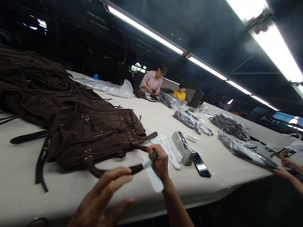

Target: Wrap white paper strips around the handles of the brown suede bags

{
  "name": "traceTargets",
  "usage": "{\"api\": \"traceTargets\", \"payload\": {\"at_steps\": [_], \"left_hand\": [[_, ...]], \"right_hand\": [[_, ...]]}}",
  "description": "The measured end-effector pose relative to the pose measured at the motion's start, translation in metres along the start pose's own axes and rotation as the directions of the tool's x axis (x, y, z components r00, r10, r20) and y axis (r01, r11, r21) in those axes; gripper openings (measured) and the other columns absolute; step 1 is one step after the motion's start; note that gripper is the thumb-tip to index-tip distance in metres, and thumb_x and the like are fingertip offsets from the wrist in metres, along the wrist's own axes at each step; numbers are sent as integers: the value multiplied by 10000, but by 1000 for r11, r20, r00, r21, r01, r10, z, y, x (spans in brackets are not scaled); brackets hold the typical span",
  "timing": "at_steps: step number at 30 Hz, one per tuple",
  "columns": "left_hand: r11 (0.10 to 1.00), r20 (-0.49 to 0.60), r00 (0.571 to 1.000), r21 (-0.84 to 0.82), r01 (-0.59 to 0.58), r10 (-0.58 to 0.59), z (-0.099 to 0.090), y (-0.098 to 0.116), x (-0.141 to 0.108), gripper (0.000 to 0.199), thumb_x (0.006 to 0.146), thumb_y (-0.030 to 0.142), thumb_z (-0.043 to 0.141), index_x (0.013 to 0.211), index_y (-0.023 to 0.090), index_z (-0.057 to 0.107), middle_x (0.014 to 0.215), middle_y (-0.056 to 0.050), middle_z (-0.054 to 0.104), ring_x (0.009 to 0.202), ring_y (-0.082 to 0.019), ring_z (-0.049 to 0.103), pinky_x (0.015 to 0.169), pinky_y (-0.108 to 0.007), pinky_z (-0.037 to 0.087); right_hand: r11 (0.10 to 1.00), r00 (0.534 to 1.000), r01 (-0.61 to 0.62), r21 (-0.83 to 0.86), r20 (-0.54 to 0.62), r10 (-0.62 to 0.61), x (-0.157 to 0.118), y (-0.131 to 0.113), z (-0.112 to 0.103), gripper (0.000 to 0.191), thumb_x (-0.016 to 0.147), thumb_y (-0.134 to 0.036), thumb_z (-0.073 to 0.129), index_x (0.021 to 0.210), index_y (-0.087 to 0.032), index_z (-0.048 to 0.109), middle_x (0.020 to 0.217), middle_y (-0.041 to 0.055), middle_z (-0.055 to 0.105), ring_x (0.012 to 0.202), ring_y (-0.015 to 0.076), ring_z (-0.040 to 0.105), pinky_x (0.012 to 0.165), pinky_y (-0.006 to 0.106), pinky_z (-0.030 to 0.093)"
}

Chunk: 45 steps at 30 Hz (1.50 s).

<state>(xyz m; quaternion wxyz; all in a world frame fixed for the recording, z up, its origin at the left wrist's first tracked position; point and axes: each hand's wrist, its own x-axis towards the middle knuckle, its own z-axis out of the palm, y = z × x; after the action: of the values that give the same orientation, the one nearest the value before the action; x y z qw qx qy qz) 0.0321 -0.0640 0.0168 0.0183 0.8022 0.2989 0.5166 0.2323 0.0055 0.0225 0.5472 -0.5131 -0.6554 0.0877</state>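
A dark brown bag [106,126] lies on the table with buckles and small metal fittings showing. Its rolled handle [94,170] arches toward me. My right hand [159,160] is closed around the handle's right part. A white strip with a toothed edge [155,179] is looped on the handle beside that hand and hangs down. My left hand [106,192] is open, fingers stretched and thumb apart, at the handle's near side; whether its fingertips touch the handle I cannot tell. More white strips [174,151] lie just beyond my right hand.
A grey tape dispenser [183,148] and a phone [201,165] sit to the right. Brown bags [28,69] are heaped at left. Plastic-wrapped items [243,148] lie farther right. Two people [152,80] are across the table [132,102]; another person's hands [284,173] show at the right edge.
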Motion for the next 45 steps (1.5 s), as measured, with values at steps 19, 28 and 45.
{"api": "traceTargets", "payload": {"at_steps": [19, 28, 45], "left_hand": [[634, 319, 757, 757, 159, -571, 25, -159, 29, 380, 874, 53, 293, 1061, 94, 620, 1080, -206, 636, 1078, -323, 599, 935, -451, 438], [673, 282, 772, 700, 241, -570, 74, -195, 74, 320, 901, 64, 296, 1052, 95, 576, 962, -179, 691, 888, -271, 674, 812, -385, 489], [688, 197, 792, 639, 343, -577, 104, -242, 78, 531, 889, 45, 269, 1383, 74, 461, 1483, -239, 378, 1408, -300, 328, 1147, -507, 249]], "right_hand": [[978, 988, -112, -174, 89, 129, 98, 68, -17, 420, 903, -482, 481, 691, -190, 695, 663, 42, 666, 666, 188, 608, 622, 268, 433], [989, 988, -150, 21, -41, 150, 55, 63, 12, 485, 935, -549, 434, 948, -159, 722, 614, 39, 654, 593, 194, 629, 553, 251, 433], [814, 982, 163, -558, 14, -187, 57, 81, 70, 262, 920, -234, 485, 981, -234, 740, 1316, 123, 549, 1202, 322, 475, 978, 473, 399]]}}
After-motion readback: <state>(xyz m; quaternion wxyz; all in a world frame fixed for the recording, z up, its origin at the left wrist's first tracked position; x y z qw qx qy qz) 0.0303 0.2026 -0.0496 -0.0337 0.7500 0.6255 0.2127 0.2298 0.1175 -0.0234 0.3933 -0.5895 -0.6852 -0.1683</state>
